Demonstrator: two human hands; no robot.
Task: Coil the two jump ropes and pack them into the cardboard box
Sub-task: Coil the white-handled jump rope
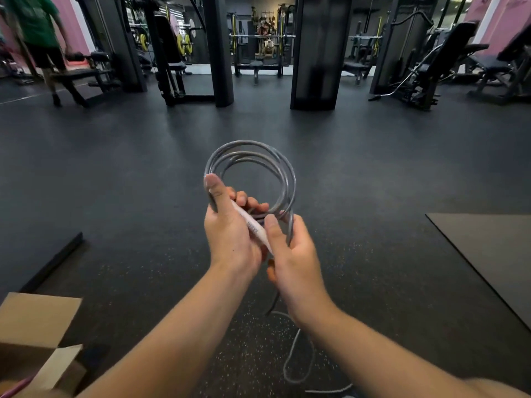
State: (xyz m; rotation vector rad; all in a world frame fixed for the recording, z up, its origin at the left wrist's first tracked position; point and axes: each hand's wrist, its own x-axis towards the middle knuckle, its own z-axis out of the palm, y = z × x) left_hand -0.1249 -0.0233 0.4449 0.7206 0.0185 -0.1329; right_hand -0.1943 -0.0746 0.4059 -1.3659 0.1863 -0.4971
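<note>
The left hand (230,228) grips the rope (258,162) coil and its handle (253,225); the right hand (290,248) pinches the strand. If either grip loosens, the coil could spring apart, or the loose tail on the floor (115,168) could tangle.

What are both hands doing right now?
Left hand: closed, gripping the white handle and grey rope coil.
Right hand: closed, pinching the rope's loose run against the coil.

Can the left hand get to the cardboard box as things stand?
Probably yes. The cardboard box sits open at lower left, on that hand's side, with bare floor between. But the left hand is busy: its grip holds the gray jump rope coil and the pale handle.
</note>
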